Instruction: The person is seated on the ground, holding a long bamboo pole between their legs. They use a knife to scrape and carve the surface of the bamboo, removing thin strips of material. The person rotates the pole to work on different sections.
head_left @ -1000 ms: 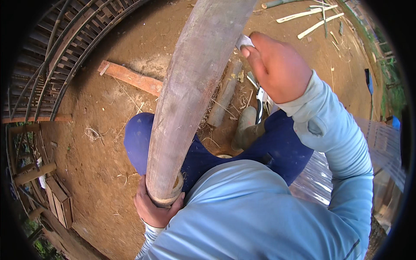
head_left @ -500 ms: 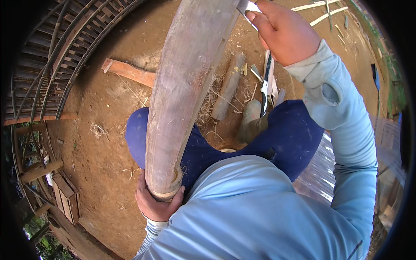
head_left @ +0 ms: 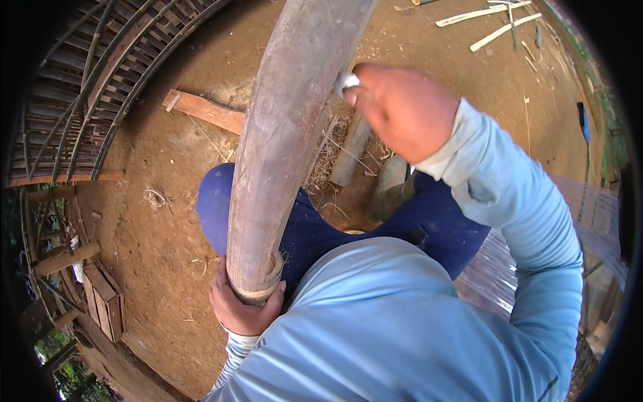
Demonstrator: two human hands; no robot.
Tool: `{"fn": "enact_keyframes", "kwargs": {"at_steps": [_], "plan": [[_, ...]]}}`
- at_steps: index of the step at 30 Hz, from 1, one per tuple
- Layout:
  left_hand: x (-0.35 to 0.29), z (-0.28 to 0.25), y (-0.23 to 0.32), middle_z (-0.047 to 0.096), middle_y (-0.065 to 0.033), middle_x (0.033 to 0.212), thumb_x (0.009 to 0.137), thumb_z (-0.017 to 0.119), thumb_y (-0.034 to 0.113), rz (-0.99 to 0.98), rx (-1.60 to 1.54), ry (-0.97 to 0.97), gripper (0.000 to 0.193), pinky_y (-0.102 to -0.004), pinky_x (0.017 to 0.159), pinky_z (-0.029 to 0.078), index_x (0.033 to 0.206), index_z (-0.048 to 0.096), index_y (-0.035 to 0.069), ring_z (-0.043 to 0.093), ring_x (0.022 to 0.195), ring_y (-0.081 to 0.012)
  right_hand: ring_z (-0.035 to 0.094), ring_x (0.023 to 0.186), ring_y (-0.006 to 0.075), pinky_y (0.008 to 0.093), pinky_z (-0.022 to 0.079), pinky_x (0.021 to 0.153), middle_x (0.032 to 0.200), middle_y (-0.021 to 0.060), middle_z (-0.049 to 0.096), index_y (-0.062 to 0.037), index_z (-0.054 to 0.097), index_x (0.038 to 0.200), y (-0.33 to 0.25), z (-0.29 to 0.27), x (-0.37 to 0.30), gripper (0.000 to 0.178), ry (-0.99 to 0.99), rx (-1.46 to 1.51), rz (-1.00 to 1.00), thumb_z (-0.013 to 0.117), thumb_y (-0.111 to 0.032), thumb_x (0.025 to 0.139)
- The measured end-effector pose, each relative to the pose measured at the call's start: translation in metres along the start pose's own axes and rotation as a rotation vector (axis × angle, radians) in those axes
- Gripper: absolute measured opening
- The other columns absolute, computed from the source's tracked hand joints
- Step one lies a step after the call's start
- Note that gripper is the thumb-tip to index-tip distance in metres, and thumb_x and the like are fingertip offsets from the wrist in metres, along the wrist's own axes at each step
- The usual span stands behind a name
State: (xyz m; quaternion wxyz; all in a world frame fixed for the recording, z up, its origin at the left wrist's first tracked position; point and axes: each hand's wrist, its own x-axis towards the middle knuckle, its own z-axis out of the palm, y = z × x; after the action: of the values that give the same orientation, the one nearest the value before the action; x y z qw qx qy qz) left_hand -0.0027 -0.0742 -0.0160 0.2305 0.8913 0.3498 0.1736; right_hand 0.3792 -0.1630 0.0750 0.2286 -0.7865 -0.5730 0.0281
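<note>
A thick, grey-brown pole, which looks like bamboo, slants up from my lap past the top edge. My left hand is closed round its lower end, where a pale ringed rim shows. At the right side of the pole my right hand, somewhat blurred, grips a small whitish tool. The tool's end touches or nearly touches the pole's side; most of it is hidden in the fist.
A short round log lies among curled shavings beyond my knees. To the left are a reddish board and a slatted bamboo structure. Pale split strips lie at the far right. Clear plastic sheeting is beside my right leg.
My right hand has moved down toward me along the pole's right side, with the whitish tool in it. My left hand keeps its hold at the lower end.
</note>
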Motion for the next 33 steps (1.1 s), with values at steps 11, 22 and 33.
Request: {"fn": "enact_keyframes", "kwargs": {"at_steps": [11, 22, 33], "plan": [[0.002, -0.001, 0.002, 0.054, -0.0245, 0.137, 0.058, 0.094, 0.017, -0.064, -0.094, -0.023, 0.107, -0.0494, 0.107, 0.046, 0.148, 0.041, -0.003, 0.057, 0.124, -0.0388, 0.064, 0.078, 0.0467, 0.0530, 0.053, 0.071, 0.081, 0.0251, 0.065, 0.0004, 0.062, 0.103, 0.006, 0.018, -0.005, 0.018, 0.082, 0.029, -0.125, 0.057, -0.016, 0.097], [0.007, -0.007, 0.006, 0.057, -0.0241, 0.135, 0.058, 0.093, 0.015, -0.074, -0.091, -0.052, 0.104, -0.0476, 0.107, 0.046, 0.147, 0.042, -0.002, 0.059, 0.124, -0.0377, 0.066, 0.076, 0.0480, 0.0549, 0.053, 0.072, 0.076, 0.0256, 0.066, 0.0006, 0.061, 0.100, -0.013, -0.004, 0.006, 0.017, 0.086, 0.002, 0.091, 0.057, -0.016, 0.099], [0.008, -0.005, 0.009, 0.062, -0.0223, 0.129, 0.060, 0.093, 0.025, -0.046, -0.056, 0.013, 0.102, -0.0488, 0.100, 0.048, 0.146, 0.046, -0.001, 0.062, 0.113, -0.0401, 0.065, 0.074, 0.0480, 0.0536, 0.053, 0.067, 0.079, 0.0243, 0.067, 0.0008, 0.060, 0.100, -0.051, 0.041, -0.033, 0.017, -0.041, 0.070, 0.152, 0.056, -0.016, 0.100]]}}
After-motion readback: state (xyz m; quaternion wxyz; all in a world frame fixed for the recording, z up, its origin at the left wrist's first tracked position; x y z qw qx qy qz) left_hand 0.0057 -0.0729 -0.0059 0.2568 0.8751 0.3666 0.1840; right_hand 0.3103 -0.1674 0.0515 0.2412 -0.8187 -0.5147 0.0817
